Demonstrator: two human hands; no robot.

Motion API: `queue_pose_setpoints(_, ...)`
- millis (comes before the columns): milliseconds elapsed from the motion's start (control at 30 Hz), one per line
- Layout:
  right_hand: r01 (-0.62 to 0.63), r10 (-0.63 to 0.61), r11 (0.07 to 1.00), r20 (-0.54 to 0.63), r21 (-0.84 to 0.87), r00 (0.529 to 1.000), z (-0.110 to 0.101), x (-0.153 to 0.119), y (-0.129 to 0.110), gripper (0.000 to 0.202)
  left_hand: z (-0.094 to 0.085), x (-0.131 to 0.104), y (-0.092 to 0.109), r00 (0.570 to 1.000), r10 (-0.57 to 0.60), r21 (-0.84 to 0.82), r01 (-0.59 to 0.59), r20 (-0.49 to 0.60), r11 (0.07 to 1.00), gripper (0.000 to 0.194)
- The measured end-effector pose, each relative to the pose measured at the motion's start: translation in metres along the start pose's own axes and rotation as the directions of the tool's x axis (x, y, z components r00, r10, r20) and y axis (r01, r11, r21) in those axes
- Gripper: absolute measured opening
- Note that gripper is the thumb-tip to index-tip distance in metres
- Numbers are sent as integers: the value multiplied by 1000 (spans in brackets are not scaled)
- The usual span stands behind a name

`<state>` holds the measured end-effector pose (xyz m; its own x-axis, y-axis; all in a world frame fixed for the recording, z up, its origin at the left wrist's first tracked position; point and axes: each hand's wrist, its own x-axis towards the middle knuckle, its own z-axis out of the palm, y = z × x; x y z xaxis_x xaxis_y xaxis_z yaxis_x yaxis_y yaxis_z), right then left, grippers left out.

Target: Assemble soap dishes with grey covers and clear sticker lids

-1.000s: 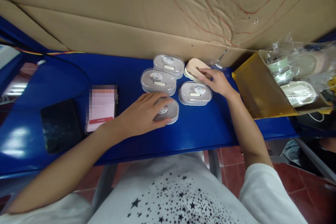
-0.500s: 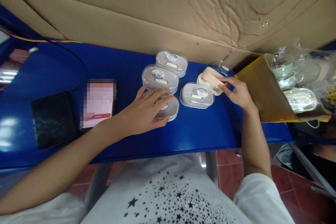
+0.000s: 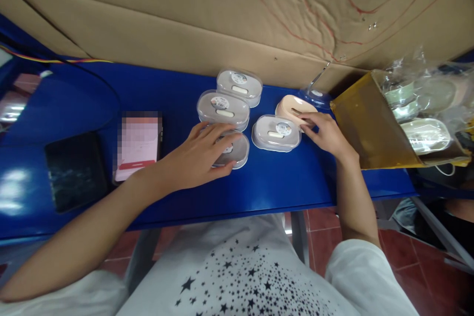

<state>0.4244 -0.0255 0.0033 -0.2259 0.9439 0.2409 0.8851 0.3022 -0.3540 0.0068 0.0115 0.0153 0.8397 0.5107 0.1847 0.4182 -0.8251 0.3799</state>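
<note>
My left hand [image 3: 198, 155] lies over the nearest clear-lidded soap box [image 3: 239, 150], its fingers spread across the lid and covering part of it. With thumb and fingertips, my right hand [image 3: 328, 136] grips the right edge of a peach soap dish [image 3: 292, 104] that has a slot in its top and no lid on it. Just left of that hand sits another lidded soap box [image 3: 276, 139], with a round label and a pale oblong piece on top. Two more, a middle soap box [image 3: 222, 108] and a rear soap box [image 3: 240, 86], stand beyond my left hand.
A clear lid [image 3: 316, 98] lies behind the peach dish. At right, an open cardboard box [image 3: 355, 123] holds plastic-wrapped pieces. A phone [image 3: 137, 148] and a dark tablet-like slab [image 3: 76, 170] lie left on the blue table [image 3: 281, 182]. Cardboard [image 3: 166, 15] lines the back.
The peach top piece was tilted up in my right hand; it now lies level on its base. My left hand stays over the same box, and the view has shifted slightly.
</note>
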Motion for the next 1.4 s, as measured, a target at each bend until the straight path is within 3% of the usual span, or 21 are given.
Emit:
queue_pose_setpoints(300,-9,18,971,35,-238,999,10,0,-14,33,2,1,0,1000,13,34,-12,-16,999,50)
queue_pose_setpoints(433,39,-33,994,58,-102,998,10,3,-16,35,4,1,-1,1000,16,41,-15,-25,999,49)
queue_pose_setpoints(500,29,-29,1000,-30,-9,999,5,3,-4,41,5,0,-2,1000,15,31,-14,-22,999,49)
queue_pose_setpoints(600,-101,92,994,-208,-35,974,0,4,31,54,5,0,-2,999,18,32,-17,-31,999,50)
queue_pose_setpoints(767,-258,239,948,-120,-184,963,-2,-5,91,67,5,0,-1,999,20,24,-19,-33,1000,50)
queue_pose_setpoints(900,-262,232,952,-185,-158,955,-1,-11,104,73,4,-3,-4,1000,12,0,-12,1,1000,53)
queue_pose_setpoints(1067,-286,280,958,-248,14,927,-5,-8,86,74,2,-6,-9,998,-28,-26,29,56,999,69)
queue_pose_setpoints(1167,-187,192,981,-274,45,942,-9,-4,57,69,2,-6,-8,998,-39,16,38,53,999,67)
queue_pose_setpoints(1267,-38,42,999,-144,34,989,-7,1,25,69,3,-4,-6,999,-31,44,29,39,999,67)
queue_pose_setpoints(1400,-7,7,999,-11,36,1000,2,7,6,74,5,-3,-4,1000,-24,54,23,9,998,68)
